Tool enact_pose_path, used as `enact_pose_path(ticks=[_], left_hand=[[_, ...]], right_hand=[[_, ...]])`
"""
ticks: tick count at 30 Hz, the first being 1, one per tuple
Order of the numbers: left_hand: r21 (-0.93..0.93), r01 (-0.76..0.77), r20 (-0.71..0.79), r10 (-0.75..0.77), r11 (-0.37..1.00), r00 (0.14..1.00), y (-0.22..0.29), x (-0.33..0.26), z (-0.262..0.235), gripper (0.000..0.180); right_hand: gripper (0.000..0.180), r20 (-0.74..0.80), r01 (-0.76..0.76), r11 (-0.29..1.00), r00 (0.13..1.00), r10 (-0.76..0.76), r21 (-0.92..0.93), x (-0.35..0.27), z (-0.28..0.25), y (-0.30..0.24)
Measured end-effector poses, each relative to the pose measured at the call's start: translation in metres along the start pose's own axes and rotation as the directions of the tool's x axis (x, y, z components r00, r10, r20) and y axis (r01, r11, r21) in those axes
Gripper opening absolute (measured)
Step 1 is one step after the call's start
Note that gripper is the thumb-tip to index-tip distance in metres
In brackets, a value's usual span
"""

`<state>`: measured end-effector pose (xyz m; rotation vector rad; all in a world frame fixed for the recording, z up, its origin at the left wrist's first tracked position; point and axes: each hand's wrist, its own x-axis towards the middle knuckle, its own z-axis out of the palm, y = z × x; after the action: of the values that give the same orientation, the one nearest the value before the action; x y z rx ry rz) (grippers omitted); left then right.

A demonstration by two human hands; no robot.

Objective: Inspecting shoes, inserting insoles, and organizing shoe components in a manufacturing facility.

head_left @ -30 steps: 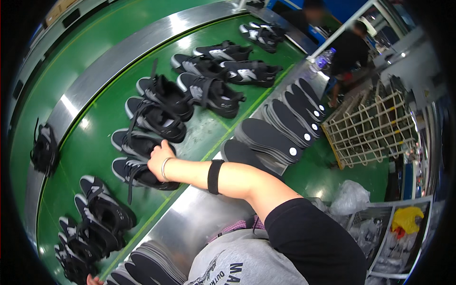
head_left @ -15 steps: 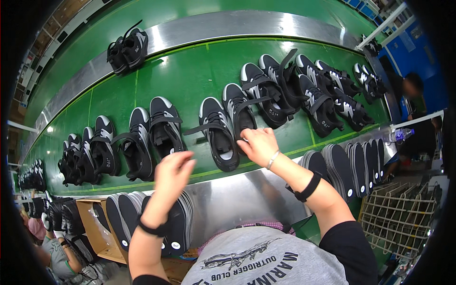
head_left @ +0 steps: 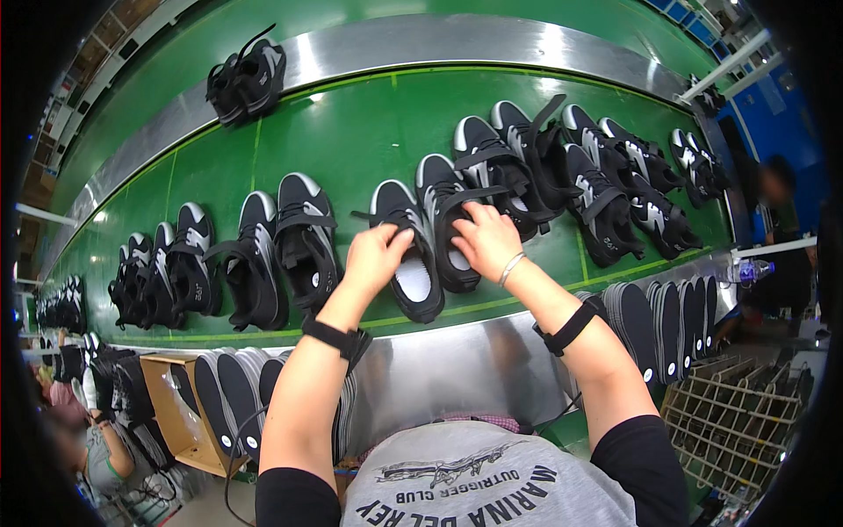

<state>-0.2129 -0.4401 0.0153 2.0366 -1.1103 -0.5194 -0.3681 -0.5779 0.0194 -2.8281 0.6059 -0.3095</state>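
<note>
A pair of black sneakers with silver-grey toe edges and straps lies before me on the green table, toes pointing away. My left hand (head_left: pixel 376 255) grips the side of the left sneaker (head_left: pixel 395 200) at its opening, fingers bent in by the collar. A pale insole (head_left: pixel 413 277) shows inside its heel. On the right sneaker (head_left: pixel 435 178), my right hand (head_left: pixel 490 237) has its bent fingers at the opening, just below the strap (head_left: pixel 470 197). Some fingertips of both hands are hidden inside or behind the shoes.
More black sneakers (head_left: pixel 303 228) stand in pairs to the left, with others (head_left: pixel 606 206) to the right. Stacked dark insoles (head_left: pixel 628 321) line the steel edge (head_left: pixel 448 360) nearest me. A cardboard box (head_left: pixel 180 413) is at lower left, a wire rack (head_left: pixel 729 413) at lower right.
My left hand has moved right and forward from the air onto the left sneaker. My right hand has shifted slightly up along the right sneaker's opening. More insole now shows.
</note>
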Motion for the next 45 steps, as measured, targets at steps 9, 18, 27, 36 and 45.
enact_pose_path(ticks=[9,18,27,36,45], left_hand=[[-0.439,0.424,0.331,-0.296,0.792,0.896,0.005,0.02,-0.02,0.025],[-0.406,0.345,0.175,-0.299,0.846,0.938,0.005,0.014,-0.012,0.035],[0.205,-0.314,-0.174,0.351,0.927,0.92,0.043,-0.035,-0.017,0.016],[0.126,-0.016,0.232,-0.014,0.992,0.973,0.019,0.062,0.022,0.025],[-0.213,0.195,0.352,-0.111,0.957,0.93,0.011,0.067,0.025,0.025]], right_hand=[[0.027,0.161,-0.323,0.914,0.943,0.291,0.246,0.026,0.008,0.011],[0.032,0.122,-0.3,0.873,0.954,0.274,0.383,0.028,0.024,0.023],[0.031,0.155,-0.348,0.695,0.933,0.326,0.63,0.049,0.043,0.002],[0.035,0.167,-0.479,0.662,0.862,0.478,0.576,0.043,0.038,-0.005],[0.019,-0.203,-0.204,0.862,0.923,0.328,0.465,0.027,0.035,-0.009]])
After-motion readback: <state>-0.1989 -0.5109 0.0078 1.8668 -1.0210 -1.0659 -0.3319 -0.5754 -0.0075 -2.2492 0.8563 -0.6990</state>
